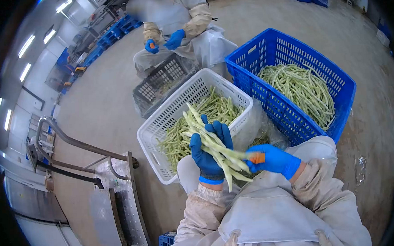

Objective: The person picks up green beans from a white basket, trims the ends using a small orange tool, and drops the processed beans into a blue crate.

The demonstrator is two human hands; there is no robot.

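My left hand (207,156), in a blue glove, is wrapped round a bunch of long pale green beans (211,142) above my lap. The beans slant from upper left to lower right. My gloved right hand (274,159) is closed on a small orange-handled tool (256,157) right at the lower ends of the beans; its working end cannot be made out. Just beyond my left hand stands a white crate (151,147) partly filled with green beans (178,135). To the right, a blue crate (290,111) holds more long beans (300,88).
Opposite me sits a person (196,16) in blue gloves, one hand round a small orange item. Before them is a dark crate (159,80) lined with clear plastic. A metal cart (120,189) with a tubular handle stands at left. Bean scraps lie in a plastic-lined container (269,135) between my knees.
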